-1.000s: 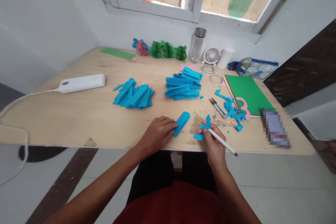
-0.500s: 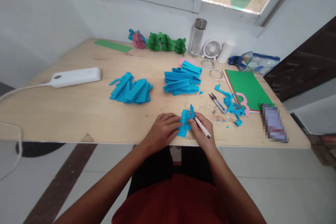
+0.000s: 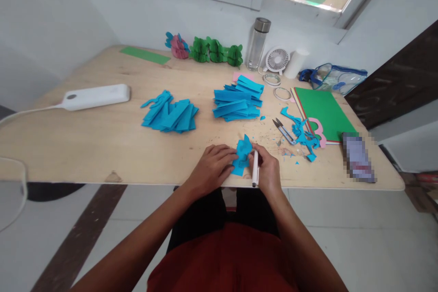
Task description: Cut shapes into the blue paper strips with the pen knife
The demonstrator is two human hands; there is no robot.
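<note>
A blue paper piece (image 3: pixel 243 151) lies near the table's front edge, its upper end curled up. Flat on its left side rest the fingertips of my left hand (image 3: pixel 216 164), fingers stretched out. My right hand (image 3: pixel 268 166) is closed around a white pen (image 3: pixel 255 171) at the paper's right side; the pen's dark end points down toward me. Beyond my hands are two piles of blue paper strips, a left pile (image 3: pixel 171 114) and a middle pile (image 3: pixel 236 105). Thread snips (image 3: pixel 284 131) lie beside blue paper scraps (image 3: pixel 301 132) on the right.
Right of the scraps are green sheets (image 3: pixel 326 114), a pink cutout (image 3: pixel 318 130) and a blurred-out phone (image 3: pixel 358 157). At the back stand a glass bottle (image 3: pixel 258 45), a small fan (image 3: pixel 277 59) and green paper ornaments (image 3: pixel 216 50). A white corded device (image 3: pixel 97 96) lies left.
The pen has swung from slanting to nearly upright in my right hand. The paper's upper flap has shifted left, away from my right fingers. My left hand stays put.
</note>
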